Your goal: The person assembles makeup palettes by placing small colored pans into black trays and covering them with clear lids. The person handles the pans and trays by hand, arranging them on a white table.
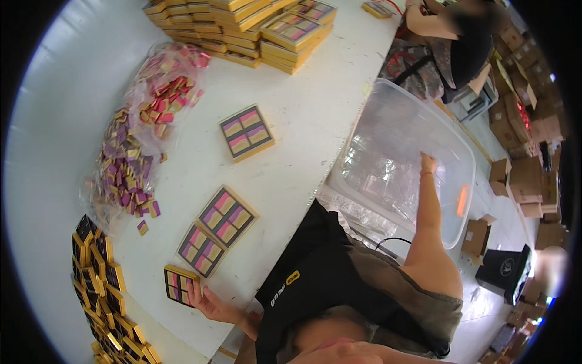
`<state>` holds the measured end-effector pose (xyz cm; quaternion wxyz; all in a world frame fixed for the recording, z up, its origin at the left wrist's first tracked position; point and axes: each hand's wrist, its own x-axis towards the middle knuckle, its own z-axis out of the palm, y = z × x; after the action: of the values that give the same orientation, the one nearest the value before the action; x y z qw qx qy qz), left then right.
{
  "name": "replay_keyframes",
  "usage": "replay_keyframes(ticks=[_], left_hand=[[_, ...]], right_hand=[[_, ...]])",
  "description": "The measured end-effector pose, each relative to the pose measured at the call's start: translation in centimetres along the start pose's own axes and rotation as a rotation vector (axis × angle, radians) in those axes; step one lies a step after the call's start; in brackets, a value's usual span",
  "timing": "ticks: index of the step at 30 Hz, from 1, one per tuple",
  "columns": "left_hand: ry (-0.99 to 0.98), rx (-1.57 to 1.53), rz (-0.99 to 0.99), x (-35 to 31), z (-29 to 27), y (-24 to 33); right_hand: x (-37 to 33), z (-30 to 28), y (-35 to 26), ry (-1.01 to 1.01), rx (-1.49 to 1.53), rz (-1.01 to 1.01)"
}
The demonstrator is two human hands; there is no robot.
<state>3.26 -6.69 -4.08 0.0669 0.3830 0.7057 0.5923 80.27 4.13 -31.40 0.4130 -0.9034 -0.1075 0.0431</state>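
Note:
My left hand [213,306] is closed on the right edge of a small flat gold-edged box [176,286]. Black dividers part its gold, pink and purple pieces. Just beyond it, two similar boxes, a smaller one [200,250] and a larger one [228,217], lie touching on the table. Another box [247,132] rests by itself farther back. Stretched out to the right, my right hand [428,162] is inside a clear plastic bin [467,176], at clear plastic film [394,173]. Its fingers look closed; I cannot make out what is in them.
Loose purple-gold pieces [124,173] and red-gold pieces [170,100] spill from clear bags on the left. Black-and-gold boxes [106,285] are heaped at lower left. Stacked gold boxes [242,27] stand at the back. Another person [467,48] sits beyond the bin. Cartons [524,176] line the right.

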Motion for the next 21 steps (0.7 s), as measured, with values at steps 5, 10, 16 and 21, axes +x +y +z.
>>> replay_keyframes(ticks=[5,10,16,21], left_hand=[[-0.014,-0.041,-0.019,0.6,-0.6,-0.2],[0.039,-0.040,0.001,1.0,-0.7,1.1],[-0.117,-0.161,0.074,0.2,-0.4,0.7],[-0.521,0.104,0.560,2.3,2.2,6.9]], right_hand=[[-1.5,-5.0,-5.0,-0.291,0.459,0.075],[-9.7,-10.3,-16.2,-0.553,0.698,0.025],[-27.6,-12.7,-33.2,-1.092,0.621,-0.538],[-50.2,-12.6,-38.0,-1.765,0.349,-0.806]])
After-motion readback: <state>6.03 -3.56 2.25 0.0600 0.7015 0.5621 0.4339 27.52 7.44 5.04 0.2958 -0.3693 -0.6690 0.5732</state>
